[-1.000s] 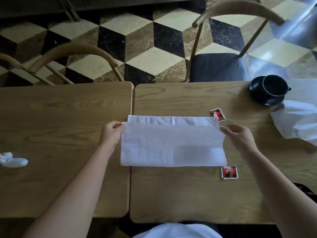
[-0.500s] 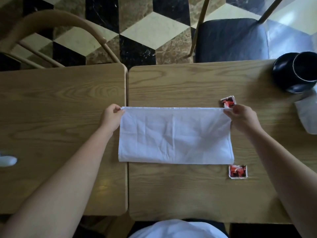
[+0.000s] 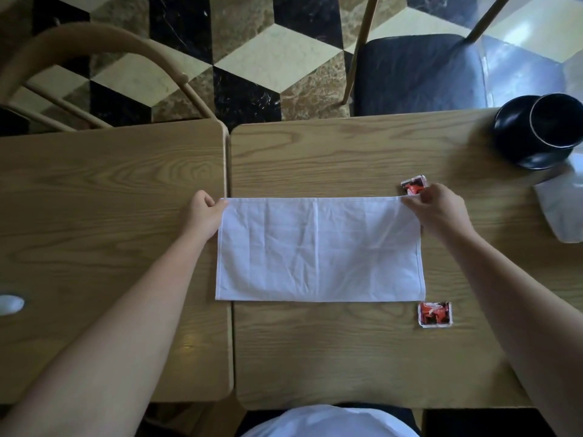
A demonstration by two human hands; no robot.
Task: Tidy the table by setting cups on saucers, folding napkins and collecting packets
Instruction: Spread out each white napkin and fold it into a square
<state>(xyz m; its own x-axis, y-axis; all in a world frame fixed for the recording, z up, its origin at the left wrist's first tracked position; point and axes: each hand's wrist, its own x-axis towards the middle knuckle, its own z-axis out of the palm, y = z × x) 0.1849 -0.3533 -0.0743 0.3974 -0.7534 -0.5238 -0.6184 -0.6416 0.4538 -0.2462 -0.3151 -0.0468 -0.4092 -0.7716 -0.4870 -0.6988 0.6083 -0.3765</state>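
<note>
White napkin (image 3: 320,249): folded flat, far corners pinched by left hand (image 3: 203,212) and right hand (image 3: 437,209); sauce packets (image 3: 414,185) (image 3: 434,313) beside right edge. Fold complete since a second ago.

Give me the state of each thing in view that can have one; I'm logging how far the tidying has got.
napkin: folded into a flat rectangle, spanning the seam between two tables
left hand: pinching the napkin's far left corner
right hand: pinching its far right corner
far packet: loose, uncollected
near packet: loose, uncollected
black cup: upright on its saucer
second napkin: unfolded, at right edge
</note>
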